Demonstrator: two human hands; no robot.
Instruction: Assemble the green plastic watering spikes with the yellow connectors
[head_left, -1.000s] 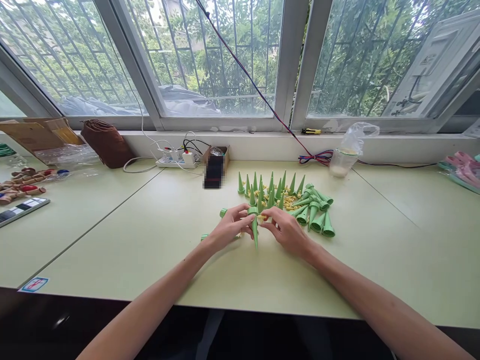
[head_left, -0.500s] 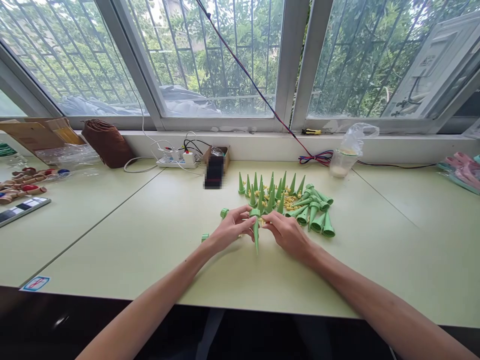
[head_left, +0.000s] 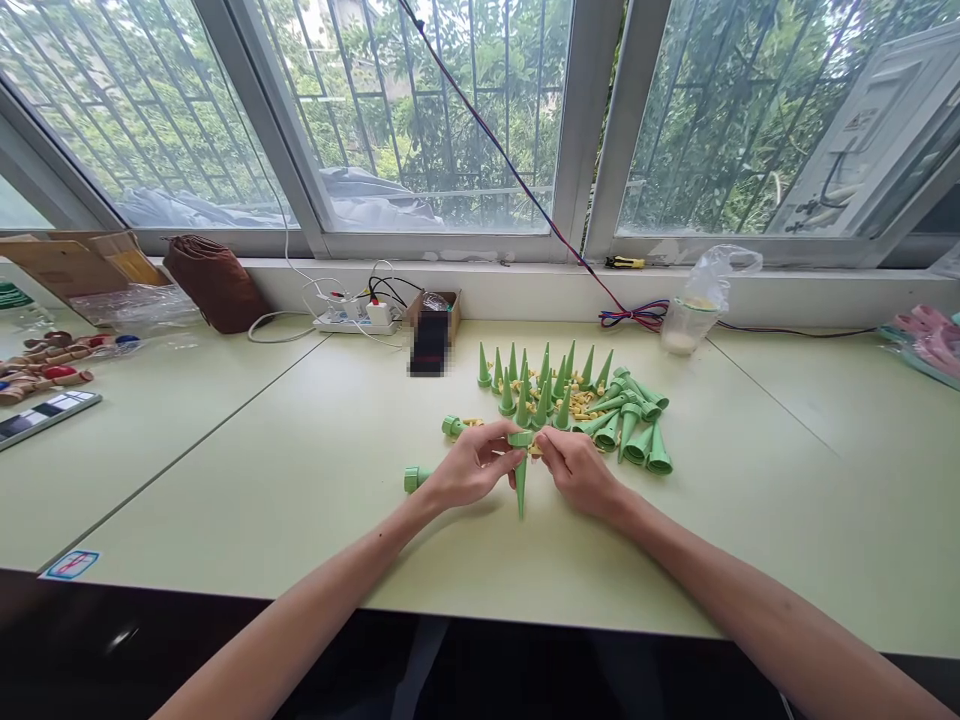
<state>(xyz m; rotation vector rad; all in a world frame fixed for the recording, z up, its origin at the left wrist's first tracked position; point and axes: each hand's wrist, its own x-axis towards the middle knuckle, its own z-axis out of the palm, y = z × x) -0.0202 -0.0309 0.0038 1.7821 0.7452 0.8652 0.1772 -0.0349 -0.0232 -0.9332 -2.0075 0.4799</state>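
Note:
Point down, a green plastic spike (head_left: pixel 521 490) with a wide ribbed top is pinched in my left hand (head_left: pixel 474 466). My right hand (head_left: pixel 576 468) is closed at the spike's right side, its fingertips on a small yellow piece (head_left: pixel 535 450), mostly hidden by the fingers. Just beyond both hands, several green cones (head_left: pixel 540 405) stand upright in rows with small yellow pieces (head_left: pixel 581 402) scattered among them. To their right lies a heap of green cones (head_left: pixel 634 430) on their sides. Two more green spikes, one farther back (head_left: pixel 453 427) and one nearer (head_left: pixel 414 479), lie left of my left hand.
A phone-like dark object (head_left: pixel 429 343) leans on a small box by the power strip (head_left: pixel 352 322). At the back right stands a plastic cup (head_left: pixel 681 325) with a bag. Wooden toys (head_left: pixel 52 375) and a brown rolled bundle (head_left: pixel 216 284) are at the left.
Both hands have shifted slightly right and toward me with the spike. More of the two spikes lying at the left now shows.

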